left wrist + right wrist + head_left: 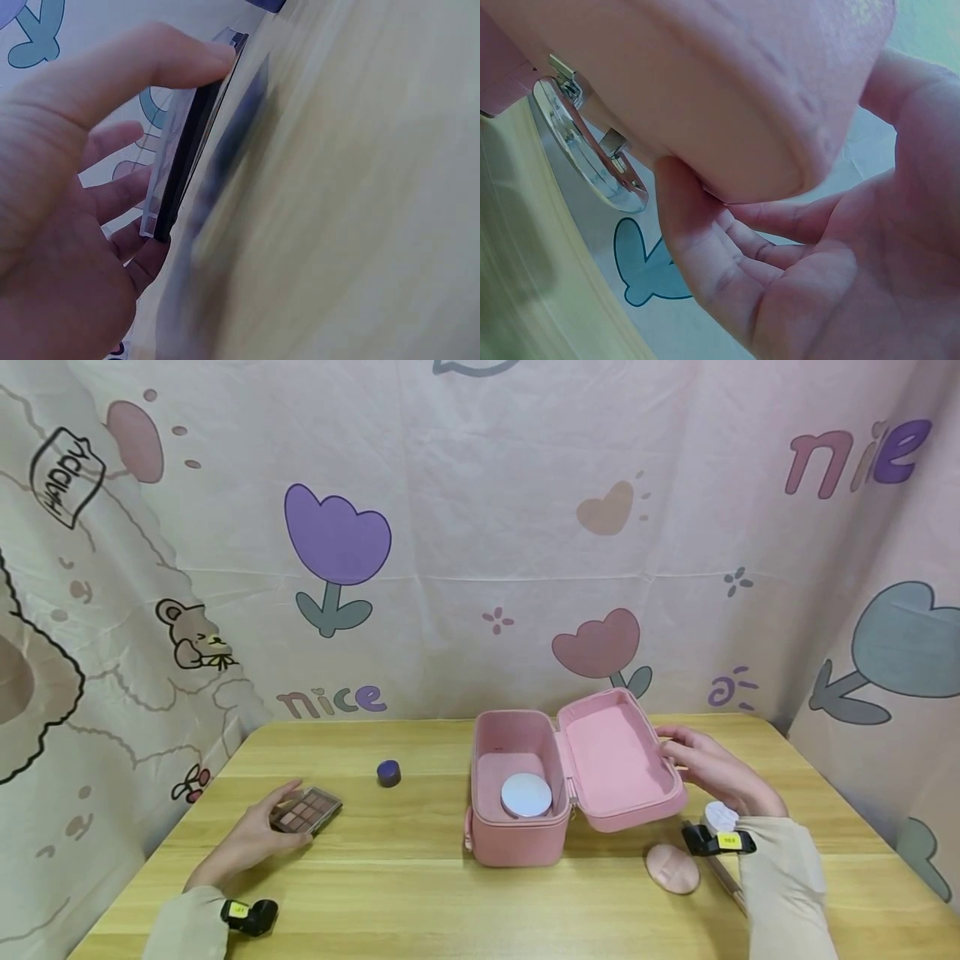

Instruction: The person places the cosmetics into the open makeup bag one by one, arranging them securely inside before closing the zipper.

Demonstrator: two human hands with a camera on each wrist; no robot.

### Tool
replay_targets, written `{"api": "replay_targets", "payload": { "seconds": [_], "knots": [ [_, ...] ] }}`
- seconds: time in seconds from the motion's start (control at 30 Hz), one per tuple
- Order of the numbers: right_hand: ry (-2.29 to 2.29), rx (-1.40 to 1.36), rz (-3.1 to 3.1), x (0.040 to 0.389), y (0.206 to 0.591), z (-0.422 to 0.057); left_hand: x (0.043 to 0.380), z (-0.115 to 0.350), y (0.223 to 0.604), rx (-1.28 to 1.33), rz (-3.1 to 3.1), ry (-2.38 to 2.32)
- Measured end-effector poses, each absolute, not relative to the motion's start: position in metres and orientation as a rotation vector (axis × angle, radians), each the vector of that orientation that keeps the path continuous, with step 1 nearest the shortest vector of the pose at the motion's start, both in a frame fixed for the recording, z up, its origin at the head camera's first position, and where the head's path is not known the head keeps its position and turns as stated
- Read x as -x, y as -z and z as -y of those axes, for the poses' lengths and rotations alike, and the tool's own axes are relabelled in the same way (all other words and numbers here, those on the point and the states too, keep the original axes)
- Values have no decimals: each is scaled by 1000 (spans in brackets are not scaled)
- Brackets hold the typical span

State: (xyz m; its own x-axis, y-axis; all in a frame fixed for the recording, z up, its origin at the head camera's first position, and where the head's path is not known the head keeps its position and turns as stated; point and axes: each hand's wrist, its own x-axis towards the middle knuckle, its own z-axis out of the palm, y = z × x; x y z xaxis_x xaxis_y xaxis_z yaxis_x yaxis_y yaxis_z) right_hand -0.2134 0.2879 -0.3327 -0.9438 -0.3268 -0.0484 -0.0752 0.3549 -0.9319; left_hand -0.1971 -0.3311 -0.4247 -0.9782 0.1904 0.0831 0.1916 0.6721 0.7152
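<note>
At the left of the table, my left hand [264, 831] grips an eyeshadow palette [307, 811] by its edges. In the left wrist view, the thumb lies on one side of the palette [182, 142] and the fingers on the other, close over the wood. A pink cosmetic case [520, 843] stands at the centre with its lid swung out to the right. My right hand [716, 768] holds the outer edge of that lid [611, 752]. The right wrist view shows fingers curled at the lid [705, 97] beside a metal clasp [589, 146]. A round white compact [527, 795] lies inside the case.
A small dark purple jar [388, 773] stands between the palette and the case. Near the right forearm are a round beige puff [672, 869], a white item [721, 817] and a thin stick-like handle [726, 878]. A printed curtain [480, 543] hangs behind the table [420, 906].
</note>
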Motion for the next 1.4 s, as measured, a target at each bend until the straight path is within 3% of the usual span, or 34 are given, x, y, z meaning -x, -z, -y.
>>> {"api": "replay_targets", "payload": {
  "seconds": [1.4],
  "knots": [
    [1600, 354, -2401, 215, 330, -287, 197, 302, 404, 269, 2828, 1311]
  ]
}}
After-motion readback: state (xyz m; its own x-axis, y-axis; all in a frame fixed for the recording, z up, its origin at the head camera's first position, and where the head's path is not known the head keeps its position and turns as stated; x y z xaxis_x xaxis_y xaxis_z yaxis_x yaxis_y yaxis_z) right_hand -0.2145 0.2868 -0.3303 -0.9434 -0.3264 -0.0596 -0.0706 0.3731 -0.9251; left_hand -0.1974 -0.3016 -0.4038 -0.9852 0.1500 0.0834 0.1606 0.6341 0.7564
